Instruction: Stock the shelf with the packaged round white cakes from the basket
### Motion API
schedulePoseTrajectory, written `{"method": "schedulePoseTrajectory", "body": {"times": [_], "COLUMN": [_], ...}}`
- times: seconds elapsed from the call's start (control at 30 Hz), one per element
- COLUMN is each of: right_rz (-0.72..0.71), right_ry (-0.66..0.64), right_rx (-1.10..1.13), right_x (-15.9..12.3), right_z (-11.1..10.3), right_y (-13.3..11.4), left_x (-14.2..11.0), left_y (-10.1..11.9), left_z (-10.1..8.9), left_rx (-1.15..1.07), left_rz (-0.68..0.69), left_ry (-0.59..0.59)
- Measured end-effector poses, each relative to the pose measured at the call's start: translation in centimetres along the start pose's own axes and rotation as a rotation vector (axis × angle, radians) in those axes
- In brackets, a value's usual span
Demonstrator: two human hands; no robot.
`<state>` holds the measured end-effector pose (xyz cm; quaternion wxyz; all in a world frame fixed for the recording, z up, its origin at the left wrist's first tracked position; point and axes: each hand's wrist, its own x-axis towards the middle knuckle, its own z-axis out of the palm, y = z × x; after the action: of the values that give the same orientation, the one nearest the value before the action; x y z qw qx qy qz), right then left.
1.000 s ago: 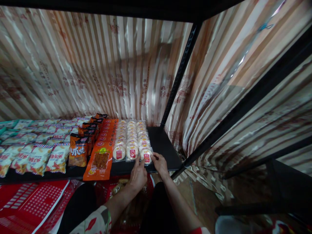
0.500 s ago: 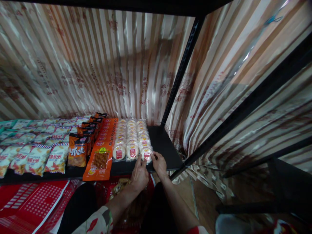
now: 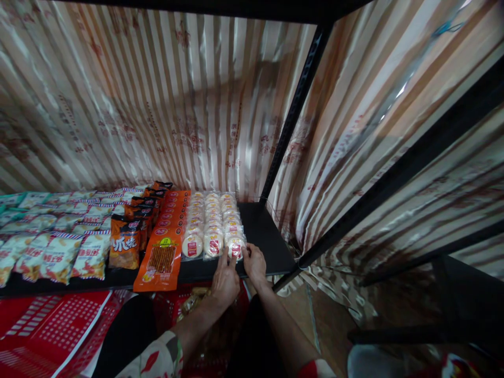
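Round white wrapped crackers stand in three overlapping rows on the black shelf [image 3: 262, 236]. My left hand [image 3: 225, 283] has its fingertips on the lower left edge of the front wrapped cracker [image 3: 236, 245] in the right row. From the other side, my right hand [image 3: 255, 264] grips that cracker's right edge with closed fingers. Left of these rows lies a long orange snack packet [image 3: 161, 257] with brown sticks in its window, its lower end overhanging the shelf edge. Both hands' undersides are hidden.
Orange-black snack bags [image 3: 125, 241] and several white snack bags [image 3: 92, 254] fill the shelf's left. Red baskets [image 3: 59, 320] stand below, with gold-wrapped items [image 3: 192, 302] in one. A black shelf post [image 3: 295, 110] rises at the right, before a striped curtain [image 3: 177, 105].
My right hand has shifted slightly left and up along the front cracker, which now sits slightly higher. My left hand stays almost in place.
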<state>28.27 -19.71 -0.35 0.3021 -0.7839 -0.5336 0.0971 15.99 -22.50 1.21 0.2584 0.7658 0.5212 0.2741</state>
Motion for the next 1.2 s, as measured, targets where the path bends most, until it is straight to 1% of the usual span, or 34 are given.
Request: {"method": "schedulePoseTrajectory", "body": {"times": [0.13,0.27,0.53,0.63,0.77,0.9,0.97,1.03,1.1,1.2], "right_rz": [0.015,0.025,0.035,0.046,0.051,0.038,0.02,-0.002,0.008,0.022], "right_ry": [0.025,0.033,0.028,0.064,0.178,0.319,0.359,0.357,0.337,0.284], "right_rx": [-0.011,0.038,0.097,0.144,0.248,0.296,0.313,0.357,0.412,0.462], "right_x": [0.0,-0.1,0.0,-0.1,-0.8,-2.4,-3.8,-5.4,-7.2,-10.0], "right_z": [0.2,0.3,0.2,0.5,0.8,0.7,0.6,0.7,1.1,2.5], "right_y": [-0.2,-0.2,-0.2,0.0,0.4,0.2,-0.2,-0.8,-1.4,-2.0], "left_x": [0.0,-0.2,0.0,-0.2,-0.4,-1.0,-1.7,-2.8,-4.2,-6.4], "left_y": [0.2,0.4,0.5,0.3,0.1,-0.2,-0.3,-0.6,-1.2,-3.0], "left_z": [-0.3,-0.5,-0.6,-0.6,-0.4,-0.1,0.0,-0.1,0.0,0.2], "left_rx": [0.077,0.154,0.212,0.218,0.215,0.185,0.16,0.129,0.104,0.11], "left_rz": [0.022,0.028,0.056,0.066,0.069,0.128,0.174,0.215,0.232,0.187], "left_ry": [-0.055,-0.116,-0.128,-0.134,-0.135,-0.069,-0.035,-0.026,-0.05,-0.113]}}
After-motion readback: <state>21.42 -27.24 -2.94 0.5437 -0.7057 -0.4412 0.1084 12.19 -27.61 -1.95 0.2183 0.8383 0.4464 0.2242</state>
